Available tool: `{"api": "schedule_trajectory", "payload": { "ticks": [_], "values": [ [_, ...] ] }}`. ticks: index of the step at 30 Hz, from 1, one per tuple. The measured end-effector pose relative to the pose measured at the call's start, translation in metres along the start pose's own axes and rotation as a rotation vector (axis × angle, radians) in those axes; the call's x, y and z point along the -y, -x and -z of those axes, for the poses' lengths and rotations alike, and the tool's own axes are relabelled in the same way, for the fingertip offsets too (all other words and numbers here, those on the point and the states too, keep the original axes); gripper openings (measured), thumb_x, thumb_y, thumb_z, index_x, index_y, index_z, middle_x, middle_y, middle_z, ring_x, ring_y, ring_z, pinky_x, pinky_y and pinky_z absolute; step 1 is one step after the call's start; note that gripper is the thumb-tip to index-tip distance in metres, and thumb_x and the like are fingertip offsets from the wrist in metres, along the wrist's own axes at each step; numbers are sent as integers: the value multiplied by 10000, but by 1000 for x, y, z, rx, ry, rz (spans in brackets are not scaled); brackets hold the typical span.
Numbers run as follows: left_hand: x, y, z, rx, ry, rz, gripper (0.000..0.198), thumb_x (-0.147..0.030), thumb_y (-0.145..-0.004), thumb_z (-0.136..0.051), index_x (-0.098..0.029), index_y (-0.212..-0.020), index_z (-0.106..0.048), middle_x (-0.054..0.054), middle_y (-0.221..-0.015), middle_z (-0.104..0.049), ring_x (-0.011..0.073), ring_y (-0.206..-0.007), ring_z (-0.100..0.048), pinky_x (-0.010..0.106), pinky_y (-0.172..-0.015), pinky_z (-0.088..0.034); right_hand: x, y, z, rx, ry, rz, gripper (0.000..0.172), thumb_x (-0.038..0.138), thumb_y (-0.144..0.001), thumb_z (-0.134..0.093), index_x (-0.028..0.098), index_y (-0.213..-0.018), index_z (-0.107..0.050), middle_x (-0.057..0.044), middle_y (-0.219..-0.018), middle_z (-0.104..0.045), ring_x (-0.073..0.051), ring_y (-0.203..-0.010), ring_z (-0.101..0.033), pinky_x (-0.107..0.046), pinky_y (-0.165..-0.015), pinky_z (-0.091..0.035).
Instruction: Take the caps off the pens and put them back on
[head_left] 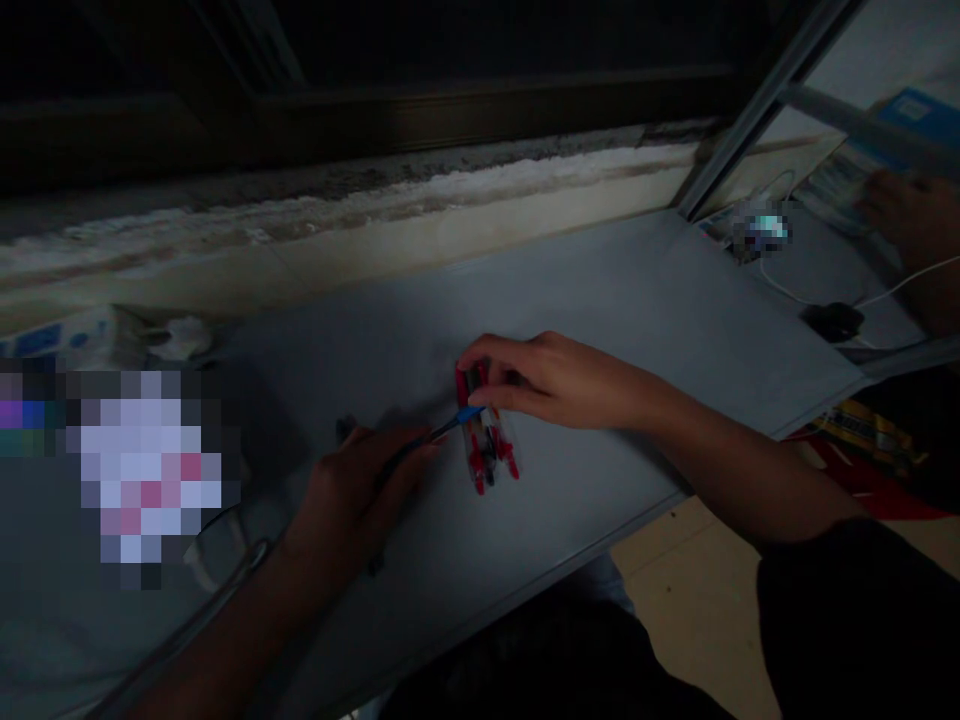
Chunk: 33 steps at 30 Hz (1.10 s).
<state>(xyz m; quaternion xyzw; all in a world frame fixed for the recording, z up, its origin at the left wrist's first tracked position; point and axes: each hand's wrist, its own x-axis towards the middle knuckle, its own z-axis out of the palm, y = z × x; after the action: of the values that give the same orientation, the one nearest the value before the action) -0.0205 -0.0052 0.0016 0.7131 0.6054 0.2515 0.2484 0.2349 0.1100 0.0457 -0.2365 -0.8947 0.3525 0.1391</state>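
A small red toy-like object (480, 450) with clear and dark parts lies on the grey table (600, 290); its exact kind is unclear in the dim light. My right hand (540, 385) reaches over its upper end, fingers curled around the red part and thumb beside it. My left hand (367, 480) is closed around a slim dark tool with a blue end (431, 437). That blue end lies over the red object, close to my right thumb. Whether the thumb touches it, I cannot tell. The tool's tip is too dim to make out.
A white power strip (82, 335) with a plug lies at the left, near a blurred-out patch. At the right, another person's hand (911, 215) is near a metal post (742, 145), a white cable (787, 290) and a blue box (915, 120). The table's front edge runs before me.
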Motion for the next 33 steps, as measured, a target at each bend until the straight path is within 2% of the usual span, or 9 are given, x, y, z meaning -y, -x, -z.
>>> {"api": "schedule_trajectory", "payload": {
  "ticks": [2,5,9,12,16,21,26,30,33],
  "values": [
    [0,0,0,-17,-2,-10,479,-575,-1008,-529,-187,-1089,-799,19,-695,-720,188,-654,-698,295,-660,-571,-3,-1,0,36,-23,72,307,437,-1026,-628,161,-1160,-631,-31,-916,-708,-122,-725,-607,-246,-704,-405],
    [3,1,1,-21,-16,-76,464,-541,-1040,-506,-176,-1100,-786,16,-696,-720,190,-668,-706,292,-666,-570,-4,-1,1,72,-3,125,257,386,-1075,-544,164,-1007,-654,-22,-858,-681,-120,-717,-588,-247,-709,-390],
    [7,0,1,-100,-177,-294,408,-460,-1081,-490,-163,-1126,-765,56,-878,-787,206,-776,-736,331,-781,-567,1,-2,2,89,-17,110,342,345,-1109,-461,152,-893,-643,26,-671,-570,-97,-599,-511,-244,-655,-350],
    [5,-1,2,-160,-269,-458,299,-363,-1089,-517,-168,-1121,-741,47,-894,-791,195,-766,-733,349,-821,-541,4,-1,3,110,-80,108,385,340,-1110,-446,149,-824,-617,52,-586,-498,-84,-555,-481,-237,-635,-345],
    [-2,2,4,-181,-268,-514,279,-268,-1078,-547,-194,-1331,-635,28,-932,-769,175,-778,-715,334,-804,-540,0,-1,0,88,-234,4,407,430,-1077,-496,154,-806,-622,55,-570,-532,-76,-529,-479,-222,-589,-353],
    [-9,9,2,12,-138,-590,358,-199,-1053,-547,-241,-1407,-583,38,-1064,-753,173,-949,-720,304,-863,-583,-7,-6,-5,-79,-477,-147,380,518,-962,-666,149,-868,-653,29,-626,-622,-86,-558,-544,-218,-556,-379],
    [-11,17,-2,133,-57,-666,286,-287,-1043,-619,-241,-1325,-639,45,-1077,-753,182,-1023,-716,301,-916,-601,-10,-12,-17,-88,-664,-203,395,521,-871,-773,154,-872,-629,24,-646,-642,-93,-573,-571,-225,-565,-430],
    [-10,18,-5,186,20,-613,119,-329,-1042,-638,-244,-1108,-689,14,-947,-741,154,-907,-718,236,-781,-585,-9,-10,-29,-217,-547,-118,453,482,-855,-809,153,-1085,-597,68,-649,-606,-82,-557,-519,-223,-552,-376],
    [-11,16,-5,182,28,-525,124,-352,-1044,-630,-248,-1020,-692,6,-929,-738,157,-910,-723,231,-769,-574,-8,-8,-31,-242,-413,-65,486,468,-892,-779,162,-1192,-549,86,-663,-592,-82,-570,-518,-227,-583,-373]
  ]
}}
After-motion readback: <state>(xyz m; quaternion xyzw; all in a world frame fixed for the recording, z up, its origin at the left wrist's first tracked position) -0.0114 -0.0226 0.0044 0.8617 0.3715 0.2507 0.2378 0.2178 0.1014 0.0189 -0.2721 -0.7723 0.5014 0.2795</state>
